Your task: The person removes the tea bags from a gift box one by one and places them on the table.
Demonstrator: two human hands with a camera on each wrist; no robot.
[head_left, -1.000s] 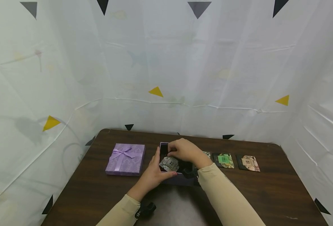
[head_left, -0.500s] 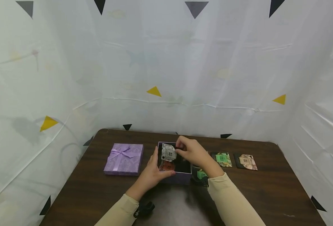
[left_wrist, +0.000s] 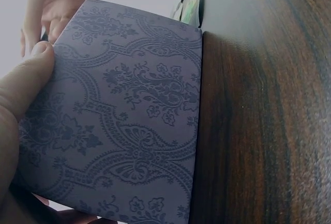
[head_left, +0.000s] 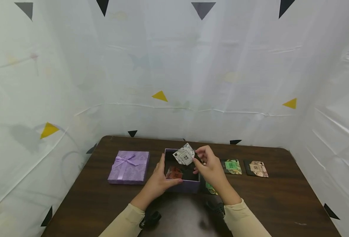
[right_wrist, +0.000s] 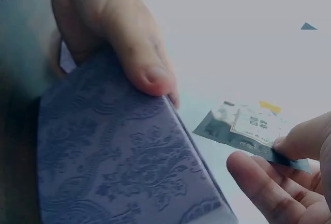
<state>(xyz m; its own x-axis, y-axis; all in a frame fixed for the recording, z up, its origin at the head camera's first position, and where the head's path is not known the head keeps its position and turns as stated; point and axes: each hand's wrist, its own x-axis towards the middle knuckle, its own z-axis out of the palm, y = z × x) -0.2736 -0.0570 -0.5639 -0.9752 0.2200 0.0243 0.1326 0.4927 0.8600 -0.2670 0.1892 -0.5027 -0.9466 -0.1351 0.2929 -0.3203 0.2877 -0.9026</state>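
My left hand (head_left: 159, 181) grips a purple patterned gift box (head_left: 189, 187) at its left front corner, thumb on the front rim. Inside the dark interior a red packet (head_left: 174, 172) lies at the front left. My right hand (head_left: 211, 168) pinches a small grey-white packet (head_left: 184, 156) with printed writing between thumb and fingers, over the back part of the box. In the right wrist view this flat packet (right_wrist: 251, 128) is held by one edge, tilted, just beyond the box wall (right_wrist: 124, 151). The left wrist view shows the box's embossed side (left_wrist: 129, 110) and the left thumb.
The purple lid (head_left: 130, 168) with a ribbon bow lies left of the box. To the right are a green packet (head_left: 233, 166) and a beige packet (head_left: 256, 168); another green packet (head_left: 211, 188) lies beside the box, partly hidden by the right arm. White sheeting rises behind the table.
My right hand has lifted the grey-white packet from inside the box and moved it up and to the right, uncovering the red packet. My left hand stays on the box.
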